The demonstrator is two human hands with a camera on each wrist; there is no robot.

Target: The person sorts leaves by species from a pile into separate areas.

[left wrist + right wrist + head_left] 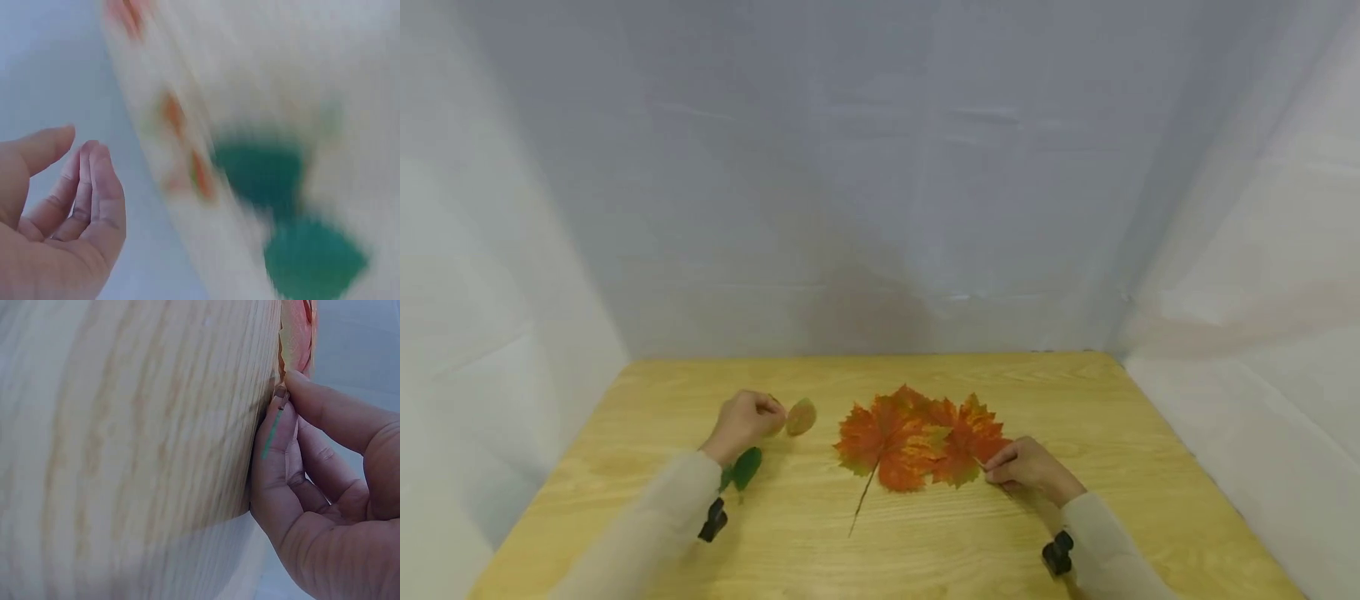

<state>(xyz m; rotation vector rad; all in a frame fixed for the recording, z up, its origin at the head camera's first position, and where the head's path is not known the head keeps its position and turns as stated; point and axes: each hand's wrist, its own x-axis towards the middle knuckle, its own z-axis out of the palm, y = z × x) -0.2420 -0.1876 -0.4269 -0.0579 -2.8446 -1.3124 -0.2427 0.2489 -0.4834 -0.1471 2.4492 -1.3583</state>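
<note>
My right hand (1026,467) pinches the stem of an orange-red artificial maple leaf (955,450) between thumb and index finger. In the right wrist view the brown stem end (281,394) shows between those fingertips, close to the wood. More orange maple leaves (883,433) overlap it at the middle of the table. My left hand (745,422) is raised at the left, its fingers loosely bent; a gap parts thumb and fingers (103,187) in the left wrist view, with nothing between them. Just right of it lies a small green-brown leaf (801,417). Green leaves (747,468) lie beside the left wrist.
A thin dark stem (861,504) runs from the maple leaves toward the front of the wooden table (820,550). Pale sheeting (880,183) hangs behind the table and along both sides. The left wrist view is blurred.
</note>
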